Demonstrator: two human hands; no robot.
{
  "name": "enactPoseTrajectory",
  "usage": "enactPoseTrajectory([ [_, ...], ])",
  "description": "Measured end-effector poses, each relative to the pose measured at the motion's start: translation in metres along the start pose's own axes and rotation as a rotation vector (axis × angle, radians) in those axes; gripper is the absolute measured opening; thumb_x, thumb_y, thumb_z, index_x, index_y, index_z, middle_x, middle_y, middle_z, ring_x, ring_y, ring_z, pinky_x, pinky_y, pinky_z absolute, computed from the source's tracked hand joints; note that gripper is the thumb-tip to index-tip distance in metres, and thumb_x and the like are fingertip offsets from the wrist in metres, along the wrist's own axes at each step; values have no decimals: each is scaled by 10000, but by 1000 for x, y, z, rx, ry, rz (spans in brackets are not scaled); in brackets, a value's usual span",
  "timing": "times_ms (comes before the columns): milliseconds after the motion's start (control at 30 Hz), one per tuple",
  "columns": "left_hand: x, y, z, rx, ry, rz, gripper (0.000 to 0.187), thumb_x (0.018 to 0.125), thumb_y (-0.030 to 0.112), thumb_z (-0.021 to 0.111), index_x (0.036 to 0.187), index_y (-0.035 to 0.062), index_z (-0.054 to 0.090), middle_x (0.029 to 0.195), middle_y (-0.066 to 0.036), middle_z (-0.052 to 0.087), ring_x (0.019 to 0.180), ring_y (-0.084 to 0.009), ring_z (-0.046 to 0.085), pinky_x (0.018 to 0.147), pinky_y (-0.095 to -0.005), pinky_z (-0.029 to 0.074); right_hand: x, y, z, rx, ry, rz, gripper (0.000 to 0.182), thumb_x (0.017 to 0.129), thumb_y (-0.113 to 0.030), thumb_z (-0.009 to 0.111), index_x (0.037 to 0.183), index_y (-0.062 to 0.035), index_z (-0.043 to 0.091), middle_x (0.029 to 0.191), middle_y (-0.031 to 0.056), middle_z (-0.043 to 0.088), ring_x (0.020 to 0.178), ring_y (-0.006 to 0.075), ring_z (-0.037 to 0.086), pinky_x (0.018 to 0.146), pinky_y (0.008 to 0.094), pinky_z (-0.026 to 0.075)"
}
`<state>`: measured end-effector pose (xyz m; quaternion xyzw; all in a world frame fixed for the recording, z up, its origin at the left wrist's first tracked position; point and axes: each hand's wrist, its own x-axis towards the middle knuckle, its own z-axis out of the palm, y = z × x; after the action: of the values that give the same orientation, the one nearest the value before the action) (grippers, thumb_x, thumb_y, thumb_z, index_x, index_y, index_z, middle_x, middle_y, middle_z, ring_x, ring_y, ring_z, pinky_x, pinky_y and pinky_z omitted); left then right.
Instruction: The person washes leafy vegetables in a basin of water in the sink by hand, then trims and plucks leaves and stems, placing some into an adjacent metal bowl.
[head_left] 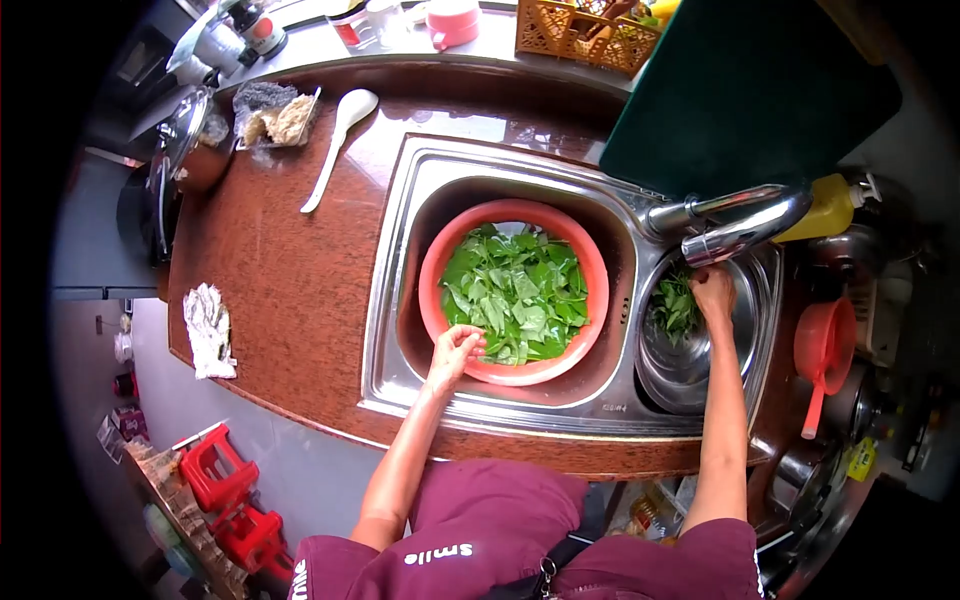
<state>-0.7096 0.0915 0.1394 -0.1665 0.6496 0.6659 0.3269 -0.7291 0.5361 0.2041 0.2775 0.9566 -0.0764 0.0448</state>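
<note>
Broad, bright-green leaves (515, 295) crowd mid-frame; whether left grip (456, 352) there or right grip (713, 293), centre-right, is closed, I cannot tell.

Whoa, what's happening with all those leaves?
A person has both hands at the sink. The left hand is by the near edge of a red tub full of green leaves. The right hand is at a smaller green bunch on the sink's right side, below the tap.
</note>
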Motion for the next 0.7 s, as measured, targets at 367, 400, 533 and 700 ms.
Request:
enactPoseTrajectory([
  [367, 33, -10, 26, 732, -147, 433, 232, 686, 49, 604, 917, 56, 626, 860, -165, 609, 794, -308, 598, 745, -357, 477, -56, -52, -56, -146, -367, 151, 248, 727, -311, 637, 790, -77, 692, 817, 174, 644, 789, 347, 620, 730, 419, 476],
  [400, 36, -6, 35, 1035, -304, 442, 305, 681, 43, 594, 984, 78, 607, 1019, -165, 552, 967, -293, 536, 817, -381, 445, -65, -64, -52, -103, -387, 55, 238, 721, -307, 635, 763, -80, 692, 766, 172, 640, 738, 338, 627, 682, 417, 486],
  [533, 43, -16, 60, 1592, -509, 386, 422, 737, 126, 556, 1150, 177, 489, 1255, -104, 350, 1153, -280, 355, 849, -460, 380, -104, -116, 10, 240, -438, -338, 172, 732, -217, 606, 811, -79, 672, 754, 170, 628, 734, 309, 624, 700, 424, 487],
  [700, 71, -67, 51, 1698, -362, 520, 383, 780, 211, 520, 1160, 191, 481, 1283, -101, 369, 1165, -268, 361, 884, -481, 361, -117, -165, 104, 108, -451, -415, 631, 718, -181, 666, 1273, -122, 372, 1224, 203, 362, 1074, 401, 421, 825, 484, 436],
])
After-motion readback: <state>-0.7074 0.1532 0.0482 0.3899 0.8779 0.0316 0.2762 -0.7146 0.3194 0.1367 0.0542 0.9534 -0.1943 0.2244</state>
